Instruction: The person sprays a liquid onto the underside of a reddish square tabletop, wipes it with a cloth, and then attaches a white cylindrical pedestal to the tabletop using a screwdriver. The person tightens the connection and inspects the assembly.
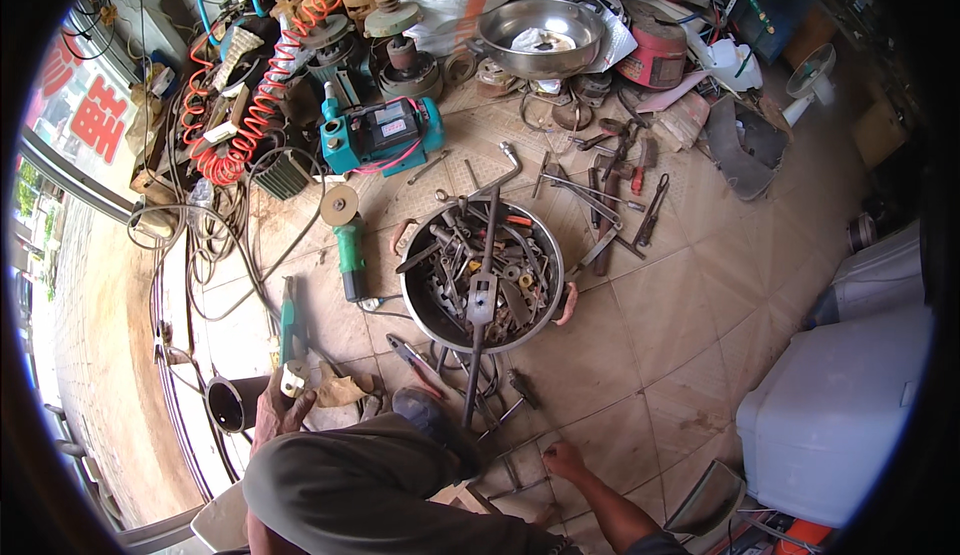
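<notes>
My left hand (281,408) is at the lower left, beside my knee, its fingers around a small pale metal part (294,377) with a round face. Just above it lies a teal-handled tool (287,322). My right hand (562,459) is low over the tiled floor, fingers curled; whether it holds anything small cannot be told. Near it lie a hammer (522,390) and a T-shaped metal bar (517,486). In front of me stands a metal basin (556,285) full of loose tools and parts, with a long tap wrench (482,300) across it. A green angle grinder (349,255) lies left of the basin.
A teal water pump (382,134) stands beyond the grinder, near a coiled orange air hose (281,97). Hand tools (604,202) lie scattered right of the basin. A steel pan (540,37) is at the back; a large white container (832,412) stands at right. Cables run along the left.
</notes>
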### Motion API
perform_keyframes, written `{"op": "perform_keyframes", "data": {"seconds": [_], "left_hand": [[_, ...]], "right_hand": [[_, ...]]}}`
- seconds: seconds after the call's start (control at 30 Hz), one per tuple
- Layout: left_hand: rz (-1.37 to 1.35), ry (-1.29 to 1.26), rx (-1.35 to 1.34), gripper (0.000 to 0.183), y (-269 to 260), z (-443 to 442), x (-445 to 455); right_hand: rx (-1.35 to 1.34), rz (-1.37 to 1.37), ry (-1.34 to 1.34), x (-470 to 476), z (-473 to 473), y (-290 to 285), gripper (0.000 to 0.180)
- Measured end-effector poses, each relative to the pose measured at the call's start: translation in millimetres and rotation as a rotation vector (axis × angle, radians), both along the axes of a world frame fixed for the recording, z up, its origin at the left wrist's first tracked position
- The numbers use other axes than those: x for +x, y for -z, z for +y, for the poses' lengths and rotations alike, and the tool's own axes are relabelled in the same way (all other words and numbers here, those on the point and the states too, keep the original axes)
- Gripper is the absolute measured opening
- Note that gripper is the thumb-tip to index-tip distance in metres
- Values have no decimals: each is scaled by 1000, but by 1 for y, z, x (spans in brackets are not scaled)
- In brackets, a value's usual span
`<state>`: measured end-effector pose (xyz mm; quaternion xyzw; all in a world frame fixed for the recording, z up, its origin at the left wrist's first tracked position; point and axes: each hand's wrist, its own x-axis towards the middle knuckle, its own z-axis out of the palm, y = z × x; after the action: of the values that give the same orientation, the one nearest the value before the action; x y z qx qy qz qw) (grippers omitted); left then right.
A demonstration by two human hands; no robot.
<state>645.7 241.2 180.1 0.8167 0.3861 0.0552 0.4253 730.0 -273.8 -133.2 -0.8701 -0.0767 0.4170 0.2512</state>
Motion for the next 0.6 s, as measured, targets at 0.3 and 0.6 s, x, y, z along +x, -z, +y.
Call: {"op": "perform_keyframes", "data": {"seconds": [0.3,0.6], "left_hand": [[25,-155,467,43,22,2,-19],[-16,-209,437,48,44,-3,-24]], "right_hand": [[63,-177,-31,26,21,-16,25],[67,-159,9,-6,16,-29,22]]}}
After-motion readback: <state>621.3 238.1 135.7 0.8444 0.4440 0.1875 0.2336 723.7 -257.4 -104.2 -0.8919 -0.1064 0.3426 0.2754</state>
